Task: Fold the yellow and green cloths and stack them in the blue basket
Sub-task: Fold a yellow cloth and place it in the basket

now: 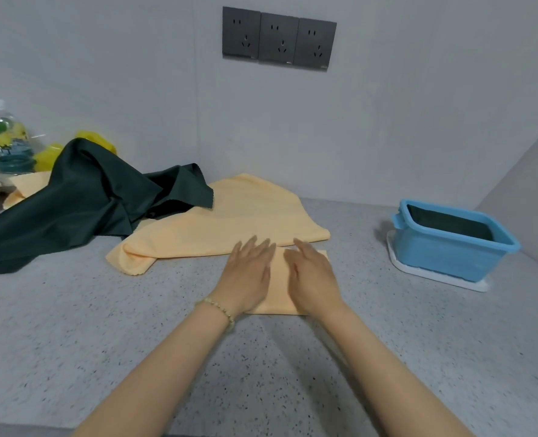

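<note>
Currently left hand [245,274] and right hand [313,279] are pressing the folded cloth [277,290], fingers [263,249] straight, gripping nothing; basket [450,258] is lying right, nearer the right hand.

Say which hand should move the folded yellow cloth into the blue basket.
The right hand, probably: it rests on the folded yellow cloth, nearer the blue basket than the left hand.

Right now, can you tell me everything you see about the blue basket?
The blue basket is a light blue, plastic-looking rectangular tub with a flared rim and a small handle tab at its left end. It stands upright on a flat white tray on the speckled counter, at the far right. A dark green cloth lies inside. Nothing else touches it.
</note>
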The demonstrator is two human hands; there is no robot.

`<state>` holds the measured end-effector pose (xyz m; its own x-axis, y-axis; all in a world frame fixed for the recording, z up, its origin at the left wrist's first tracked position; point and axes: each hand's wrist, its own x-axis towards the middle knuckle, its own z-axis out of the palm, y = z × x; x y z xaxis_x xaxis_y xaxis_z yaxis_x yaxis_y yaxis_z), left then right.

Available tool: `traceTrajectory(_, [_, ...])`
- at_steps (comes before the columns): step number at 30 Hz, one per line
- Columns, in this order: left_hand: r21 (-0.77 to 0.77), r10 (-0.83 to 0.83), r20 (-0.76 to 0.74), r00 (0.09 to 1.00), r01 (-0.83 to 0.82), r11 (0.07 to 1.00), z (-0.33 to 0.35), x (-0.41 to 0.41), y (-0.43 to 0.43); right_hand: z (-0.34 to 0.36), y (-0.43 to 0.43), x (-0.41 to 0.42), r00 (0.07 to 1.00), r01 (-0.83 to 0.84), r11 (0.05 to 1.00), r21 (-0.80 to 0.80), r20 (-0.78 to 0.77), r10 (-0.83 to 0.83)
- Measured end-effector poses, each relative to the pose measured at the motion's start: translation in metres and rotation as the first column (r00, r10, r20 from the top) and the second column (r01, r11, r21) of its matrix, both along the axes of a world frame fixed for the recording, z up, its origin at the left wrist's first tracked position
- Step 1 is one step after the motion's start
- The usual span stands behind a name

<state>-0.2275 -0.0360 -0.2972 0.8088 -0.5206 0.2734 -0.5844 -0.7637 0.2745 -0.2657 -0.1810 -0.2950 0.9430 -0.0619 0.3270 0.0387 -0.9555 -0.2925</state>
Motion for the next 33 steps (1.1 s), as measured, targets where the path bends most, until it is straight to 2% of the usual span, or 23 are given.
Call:
traceTrajectory(2, [0.142,-0.012,-0.025,1.0,0.015,0.99,-0.003,0.009,-0.01,-0.002,0.01,0.014,0.994,-0.019,0.999,-0.034,-0.113,0.015])
traceTrajectory(4, [0.191,0.004,-0.061,0.998,0.008,0.981,-0.01,0.014,-0.013,-0.009,0.011,0.021,0.98,-0.009,0.996,-0.085,-0.198,-0.009])
traceTrajectory(8, [0.188,0.007,-0.182,0.983,0.028,0.982,-0.029,0.02,-0.012,-0.026,-0.01,0.017,0.942,-0.005,0.995,-0.101,-0.334,-0.029])
traceTrajectory(13, [0.216,0.004,-0.184,0.983,0.036,0.976,-0.03,0.021,-0.013,-0.026,-0.054,0.007,0.917,0.014,0.995,-0.098,-0.395,-0.052])
traceTrajectory(25, [0.178,-0.065,-0.279,0.958,0.118,0.977,-0.036,-0.025,0.008,-0.033,-0.059,-0.057,0.934,-0.056,0.997,-0.061,-0.356,0.031])
traceTrajectory(30, [0.199,-0.181,-0.238,0.954,0.23,0.953,-0.033,-0.03,0.023,-0.029,-0.074,-0.086,0.951,-0.148,0.984,-0.096,-0.287,0.115])
traceTrajectory(33, [0.163,-0.307,-0.197,0.931,0.34,0.926,-0.026,-0.037,0.022,-0.021,-0.074,-0.093,0.95,-0.258,0.962,-0.093,-0.205,0.235])
